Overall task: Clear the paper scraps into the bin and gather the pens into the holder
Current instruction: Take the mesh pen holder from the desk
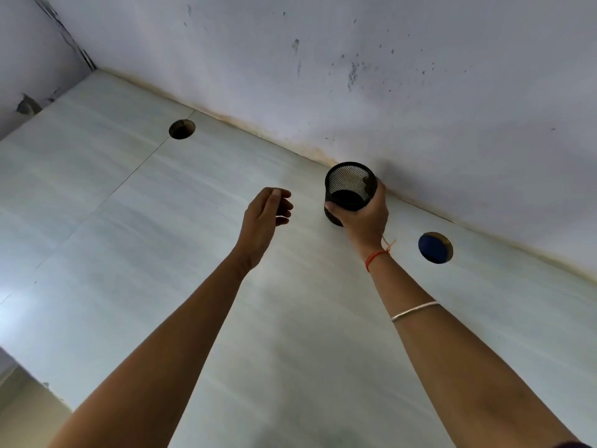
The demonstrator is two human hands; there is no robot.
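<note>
Big pale wall (387,76) across the top of the frame, scuffed and speckled with dark marks, and below it the light streaked surface (145,253) runs from the lower left up to the stained seam where the two meet. Two bare forearms reach in from the bottom edge. Right hand (365,218), just right of centre, is wrapped around the black mesh holder (350,185), thumb on the near side and fingers round the far side, a firm grip. The holder sits close to the wall seam, mouth tipped towards the camera so the dark bottom shows; I cannot tell whether it rests on the surface or is raised off it. Left hand (265,218), just left of it and apart from it, has its fingers loosely curled with nothing in them. Round hole (182,129) in the surface at upper left, dark inside; a second hole (435,248) at right, near the right wrist, shows blue inside. A thin silver bangle (415,310) is on the right forearm, a red thread (376,255) at the wrist.
</note>
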